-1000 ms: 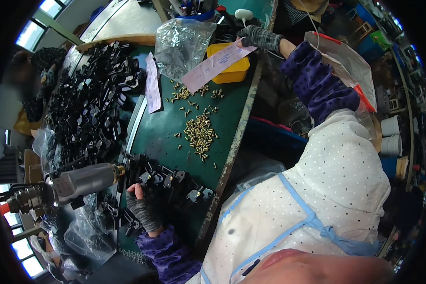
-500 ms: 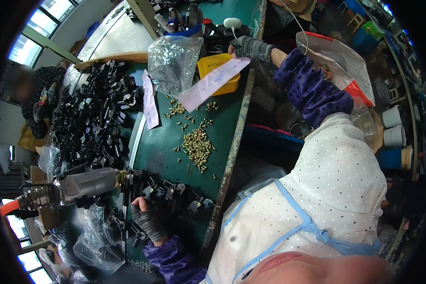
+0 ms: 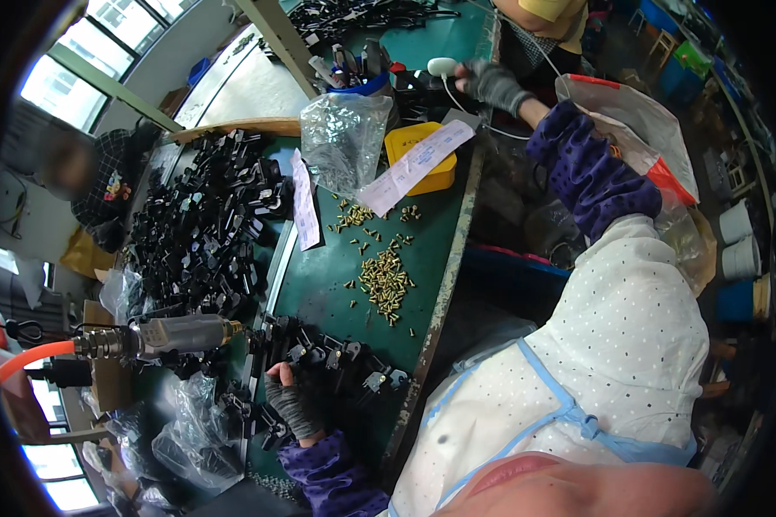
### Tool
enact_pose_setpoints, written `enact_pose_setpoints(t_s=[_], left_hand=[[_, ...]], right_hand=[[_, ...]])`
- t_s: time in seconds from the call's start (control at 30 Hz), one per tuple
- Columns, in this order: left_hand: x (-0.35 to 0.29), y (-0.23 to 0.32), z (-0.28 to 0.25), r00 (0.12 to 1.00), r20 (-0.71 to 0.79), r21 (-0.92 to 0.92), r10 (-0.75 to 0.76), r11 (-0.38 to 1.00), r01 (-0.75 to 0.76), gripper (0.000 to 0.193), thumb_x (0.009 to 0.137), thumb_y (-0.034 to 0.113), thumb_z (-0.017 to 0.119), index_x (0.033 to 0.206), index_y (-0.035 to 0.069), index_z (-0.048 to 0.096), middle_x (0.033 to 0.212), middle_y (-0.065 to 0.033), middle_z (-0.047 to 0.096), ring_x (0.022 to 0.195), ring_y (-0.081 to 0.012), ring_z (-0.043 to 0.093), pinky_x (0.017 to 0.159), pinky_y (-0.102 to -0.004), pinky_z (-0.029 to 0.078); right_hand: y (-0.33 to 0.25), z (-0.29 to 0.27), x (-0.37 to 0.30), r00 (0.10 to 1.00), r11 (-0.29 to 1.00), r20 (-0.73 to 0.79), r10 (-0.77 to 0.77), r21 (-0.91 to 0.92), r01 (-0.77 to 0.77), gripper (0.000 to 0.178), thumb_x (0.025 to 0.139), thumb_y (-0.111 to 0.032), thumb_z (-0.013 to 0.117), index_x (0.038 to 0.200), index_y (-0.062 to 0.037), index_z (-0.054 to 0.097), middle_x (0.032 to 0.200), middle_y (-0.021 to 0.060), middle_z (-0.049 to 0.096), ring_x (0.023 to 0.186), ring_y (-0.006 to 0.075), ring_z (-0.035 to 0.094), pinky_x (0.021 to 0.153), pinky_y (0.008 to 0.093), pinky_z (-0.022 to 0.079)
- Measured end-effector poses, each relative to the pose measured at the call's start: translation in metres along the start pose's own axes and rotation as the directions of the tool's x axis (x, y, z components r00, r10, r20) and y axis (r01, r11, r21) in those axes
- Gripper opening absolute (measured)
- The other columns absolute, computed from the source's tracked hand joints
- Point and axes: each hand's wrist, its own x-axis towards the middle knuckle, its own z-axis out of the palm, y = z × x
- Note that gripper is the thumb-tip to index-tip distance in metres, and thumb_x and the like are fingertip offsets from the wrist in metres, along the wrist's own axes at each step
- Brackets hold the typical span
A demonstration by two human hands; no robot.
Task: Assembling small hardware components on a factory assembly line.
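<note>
My left hand (image 3: 293, 403), in a grey fingerless glove, rests with curled fingers among black metal-and-plastic parts (image 3: 323, 351) at the table's near side. What it holds, if anything, is hidden. My right hand (image 3: 496, 86), gloved alike, reaches to the far edge beside a white rounded device (image 3: 442, 66) with a cable. Its fingertips look apart; whether they touch the device I cannot tell. A pale printed paper slip (image 3: 418, 165) lies across a yellow box (image 3: 431, 181), free of my fingers. Brass screws (image 3: 386, 282) lie heaped on the green tabletop (image 3: 319, 297).
A silver air screwdriver (image 3: 185, 334) on an orange hose extends from the left. Black parts (image 3: 207, 215) form a large pile; another slip (image 3: 304, 202) lies beside it. A clear bag (image 3: 345, 142) stands by the yellow box. One person (image 3: 103, 185) sits across; another (image 3: 547, 21) is at the top.
My right hand has let go of the paper slip, which now lies on the yellow box, and has shifted up toward the white device. The whole view has shifted slightly; my left hand stays among the parts.
</note>
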Motion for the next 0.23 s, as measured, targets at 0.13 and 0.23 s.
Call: enact_pose_setpoints(t_s=[0.13,0.23], left_hand=[[-0.004,0.013,-0.007,0.999,-0.036,-0.008,0.005,1.0,-0.005,0.013,0.083,0.018,0.053,0.083,0.006,0.05,0.069,0.0031,0.047,0.061,-0.0058,0.041,0.057,-0.0192,0.035],[-0.007,0.025,-0.013,0.998,-0.03,0.05,0.06,0.997,-0.058,0.014,0.082,0.019,0.054,0.085,0.005,0.05,0.071,0.0017,0.049,0.065,-0.0068,0.044,0.061,-0.0197,0.037]], right_hand=[[-0.093,-0.025,0.048,0.845,0.857,-0.152,-0.513,-0.151,0.493,0.041,0.076,-0.026,0.059,0.111,-0.0083,0.047,0.102,0.0124,0.057,0.09,0.0232,0.057,0.076,0.0328,0.044],[-0.148,-0.003,0.09,0.714,0.66,-0.109,-0.691,-0.496,0.564,0.036,0.069,-0.033,0.058,0.091,-0.0053,0.055,0.088,0.0128,0.057,0.08,0.0265,0.054,0.072,0.0371,0.043]])
